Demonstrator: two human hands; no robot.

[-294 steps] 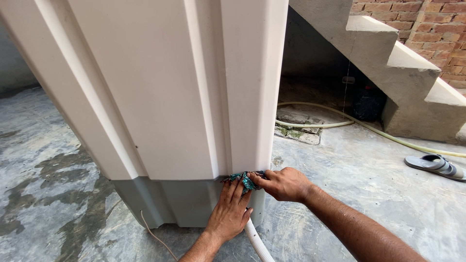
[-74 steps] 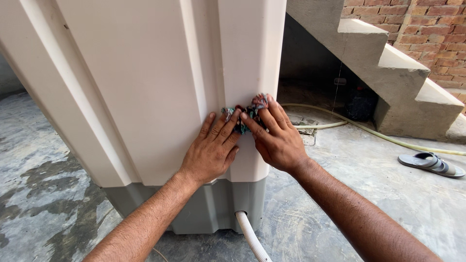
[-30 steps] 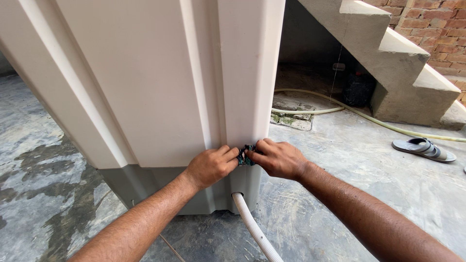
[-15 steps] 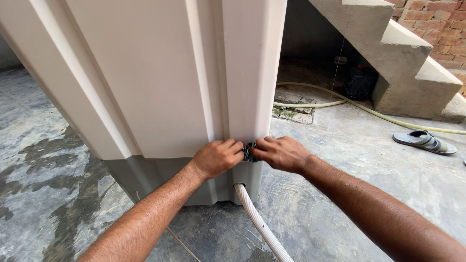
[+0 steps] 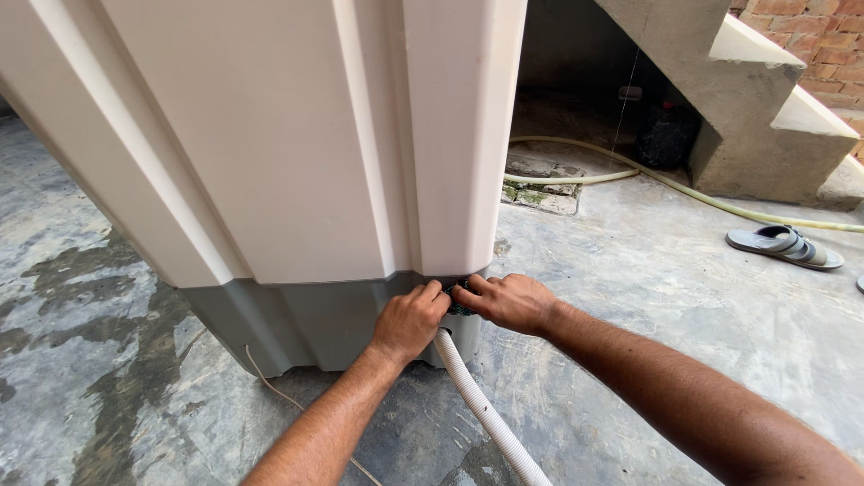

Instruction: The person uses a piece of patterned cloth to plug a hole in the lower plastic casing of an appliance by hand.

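**Both hands at the cabinet's lower corner**

I see the left hand [image 5: 409, 319] and right hand [image 5: 510, 301] meeting at the seam where the tall cream ribbed plastic cabinet [image 5: 297, 144] joins its grey plastic base [image 5: 297, 319]. Fingers of both curl shut around a small dark teal cloth wad [image 5: 461, 301], pinched between them against the corner, likely for pressure there. White corrugated drain hose [image 5: 486, 414] runs out just below. Grey sandal [image 5: 785, 246] and pale yellow garden hose [image 5: 630, 171] lie well apart on the wet concrete floor [image 5: 90, 360].
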